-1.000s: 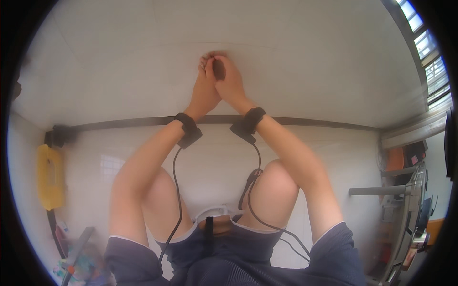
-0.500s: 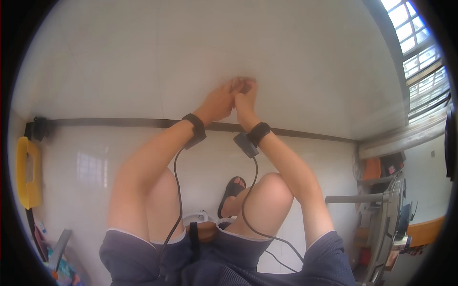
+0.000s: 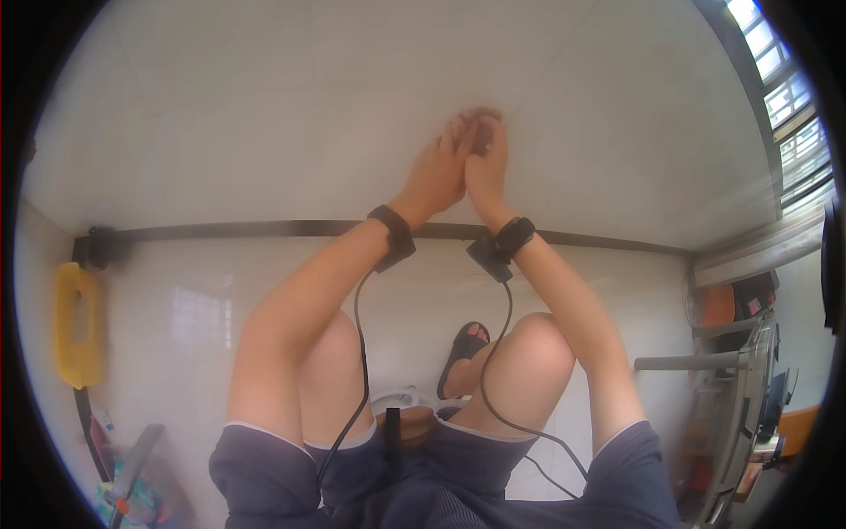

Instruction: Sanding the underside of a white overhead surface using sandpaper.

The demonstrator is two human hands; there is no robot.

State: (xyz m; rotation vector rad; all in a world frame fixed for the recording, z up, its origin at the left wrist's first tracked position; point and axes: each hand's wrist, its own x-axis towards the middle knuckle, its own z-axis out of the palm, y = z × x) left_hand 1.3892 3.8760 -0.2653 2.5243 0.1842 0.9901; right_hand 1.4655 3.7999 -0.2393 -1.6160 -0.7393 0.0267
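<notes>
My left hand (image 3: 434, 176) and my right hand (image 3: 486, 172) meet in front of a pale, glossy surface (image 3: 264, 141). The left fingers stretch across to the right hand, whose fingers are bent inward. Between the fingertips a small dark, reddish-brown patch shows. Blur hides whether it is an object or shadow, so what the hands grip is unclear. Each wrist wears a black band: a left wristband (image 3: 394, 236) and a right wristband (image 3: 514, 236), both with a small box and a cable running back toward my body.
A dark strip (image 3: 291, 229) crosses below the pale surface. A yellow plastic container (image 3: 77, 326) stands at the far left. At the right are a grey metal frame (image 3: 687, 362) and a barred window (image 3: 789, 97). My sandalled foot (image 3: 463, 357) rests on the shiny floor.
Both hands have shifted together slightly up and to the right, still touching each other. The surroundings have also slid a little rightward in the picture.
</notes>
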